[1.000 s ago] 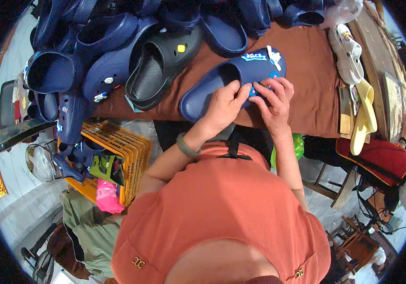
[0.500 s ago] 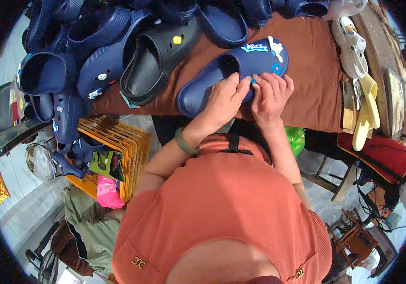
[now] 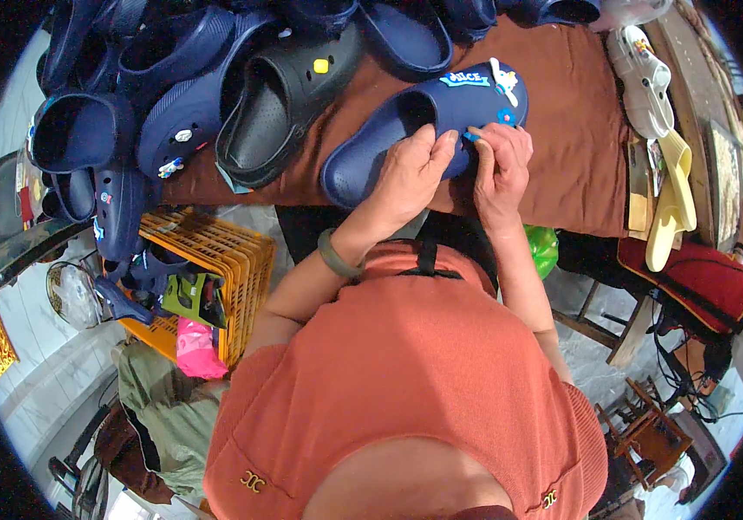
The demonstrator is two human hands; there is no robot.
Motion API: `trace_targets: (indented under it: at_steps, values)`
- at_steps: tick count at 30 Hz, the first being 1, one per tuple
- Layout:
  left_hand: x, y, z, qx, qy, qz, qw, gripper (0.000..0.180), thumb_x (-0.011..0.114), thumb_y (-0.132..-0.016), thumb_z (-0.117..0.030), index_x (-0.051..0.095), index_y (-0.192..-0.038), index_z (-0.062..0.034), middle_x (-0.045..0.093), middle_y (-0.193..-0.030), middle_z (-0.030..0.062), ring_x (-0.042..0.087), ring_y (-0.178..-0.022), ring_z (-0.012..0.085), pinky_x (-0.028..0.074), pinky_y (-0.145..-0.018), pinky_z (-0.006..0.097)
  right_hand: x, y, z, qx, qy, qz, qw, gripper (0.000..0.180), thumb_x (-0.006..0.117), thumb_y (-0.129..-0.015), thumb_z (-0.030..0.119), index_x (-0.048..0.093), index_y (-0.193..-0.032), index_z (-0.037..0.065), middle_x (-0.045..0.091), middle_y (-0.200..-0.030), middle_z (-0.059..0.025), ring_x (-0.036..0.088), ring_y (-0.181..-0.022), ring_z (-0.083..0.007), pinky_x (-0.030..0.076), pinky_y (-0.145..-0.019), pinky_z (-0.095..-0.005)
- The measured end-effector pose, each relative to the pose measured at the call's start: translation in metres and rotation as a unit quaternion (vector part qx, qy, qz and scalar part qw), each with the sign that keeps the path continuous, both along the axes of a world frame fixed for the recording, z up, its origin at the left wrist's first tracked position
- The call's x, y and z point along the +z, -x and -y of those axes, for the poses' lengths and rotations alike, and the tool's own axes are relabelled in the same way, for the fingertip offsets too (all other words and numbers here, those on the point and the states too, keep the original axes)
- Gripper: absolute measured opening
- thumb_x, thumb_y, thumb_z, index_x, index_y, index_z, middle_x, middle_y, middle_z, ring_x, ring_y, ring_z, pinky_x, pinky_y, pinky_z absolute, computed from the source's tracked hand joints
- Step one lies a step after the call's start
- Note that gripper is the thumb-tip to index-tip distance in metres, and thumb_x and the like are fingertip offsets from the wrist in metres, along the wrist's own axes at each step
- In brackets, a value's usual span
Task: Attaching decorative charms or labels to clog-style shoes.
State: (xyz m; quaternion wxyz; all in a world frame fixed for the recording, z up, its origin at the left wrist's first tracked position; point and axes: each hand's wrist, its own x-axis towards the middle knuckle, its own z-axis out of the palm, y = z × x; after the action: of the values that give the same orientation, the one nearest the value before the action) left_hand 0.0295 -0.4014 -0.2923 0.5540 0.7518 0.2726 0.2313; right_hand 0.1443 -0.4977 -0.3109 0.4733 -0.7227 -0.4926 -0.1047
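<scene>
A navy blue clog [image 3: 352,165] lies on the brown cloth in front of me, its toe toward the upper right. Its upper carries a blue lettered charm, a white figure charm [image 3: 505,81] and a blue flower charm [image 3: 505,115]. My left hand [image 3: 413,173] grips the clog's near side, thumb and fingers closed on its rim. Between the thumb and forefinger of my right hand [image 3: 505,165] is a small blue charm [image 3: 471,136], at the near side of the upper. Its underside is hidden.
A black clog [image 3: 267,108] with a yellow charm lies to the left, beside several heaped navy clogs [image 3: 85,130]. White clog [image 3: 640,82] and pale yellow slipper [image 3: 673,199] are on the right. An orange crate [image 3: 246,277] stands below the table's left edge.
My right fingers have drawn together into a tighter pinch, showing more of the blue charm. My left hand stays on the clog; the whole view has shifted slightly.
</scene>
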Motion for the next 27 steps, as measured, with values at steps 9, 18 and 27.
trace_targets:
  at_steps: [9,18,27]
  values:
    - [0.010,-0.004,-0.004,0.022,-0.011,-0.018,1.000,0.033,0.052,-0.094,-0.028,0.049,-0.080,0.0024,0.050,-0.063,0.0189,0.051,-0.057,0.0191,0.040,-0.054,0.037,0.000,0.005,-0.002,-0.021,-0.025,0.044,0.998,0.021,0.069,-0.076,0.008,0.067,-0.096,0.010,0.061,-0.092,-0.0049,0.056,-0.095,-0.0220,0.033,-0.096,-0.0445]
    - [0.007,-0.002,0.005,0.028,0.001,0.001,1.000,0.032,0.052,-0.093,-0.028,0.049,-0.080,0.0013,0.053,-0.068,0.0262,0.055,-0.062,0.0403,0.040,-0.053,0.044,-0.004,0.009,0.013,-0.039,0.037,0.176,0.983,0.024,0.068,-0.077,0.013,0.068,-0.101,0.010,0.059,-0.098,-0.0043,0.054,-0.100,-0.0229,0.031,-0.098,-0.0489]
    - [0.012,0.002,0.005,0.044,-0.015,0.021,0.999,0.034,0.051,-0.093,-0.027,0.049,-0.077,0.0020,0.053,-0.067,0.0263,0.056,-0.065,0.0439,0.041,-0.053,0.045,0.012,0.017,0.019,0.001,0.111,0.227,0.968,0.034,0.059,-0.084,0.023,0.061,-0.112,0.004,0.056,-0.109,-0.0079,0.050,-0.109,-0.0257,0.030,-0.098,-0.0530]
